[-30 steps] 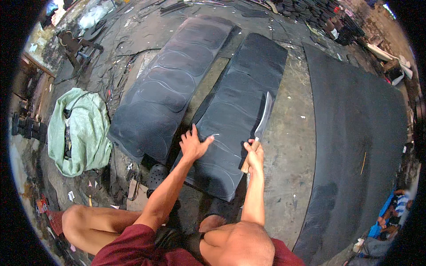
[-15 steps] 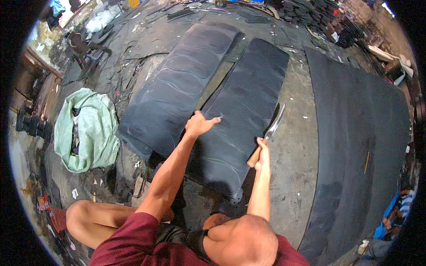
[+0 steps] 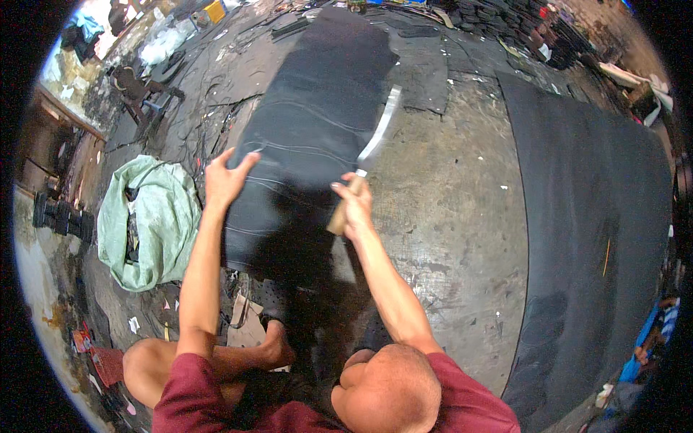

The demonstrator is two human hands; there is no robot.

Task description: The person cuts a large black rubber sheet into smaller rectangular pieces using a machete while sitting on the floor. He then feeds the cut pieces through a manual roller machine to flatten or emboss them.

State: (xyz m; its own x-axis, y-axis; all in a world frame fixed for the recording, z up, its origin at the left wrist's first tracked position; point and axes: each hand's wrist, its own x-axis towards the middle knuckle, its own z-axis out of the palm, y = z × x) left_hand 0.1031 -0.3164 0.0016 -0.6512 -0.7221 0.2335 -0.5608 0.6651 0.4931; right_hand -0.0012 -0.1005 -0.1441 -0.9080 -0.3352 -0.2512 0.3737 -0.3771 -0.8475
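Observation:
A long black rubber-like sheet (image 3: 307,119), marked with pale curved outlines, stretches away from me in the middle. My left hand (image 3: 225,180) is closed on its left edge, thumb on top; the other fingertips are partly hidden. In my right hand (image 3: 355,206) is a knife with a wooden handle (image 3: 338,218) and a long, curved, shiny blade (image 3: 382,126). That hand is at the right edge of the sheet, and the blade points away from me, slightly blurred. Dark shadow covers the near right part of the sheet.
A pale green sack (image 3: 162,224) lies to the left. Another large black sheet (image 3: 592,238) covers the floor on the right, beyond a strip of grey floor (image 3: 462,216). Dark scraps (image 3: 498,36) are heaped at the far right. A cardboard piece (image 3: 247,321) lies near my foot.
The right-hand marked sheet has been carried left onto the other one, uncovering grey floor. Both my hands have moved left with it, the knife still in my right hand.

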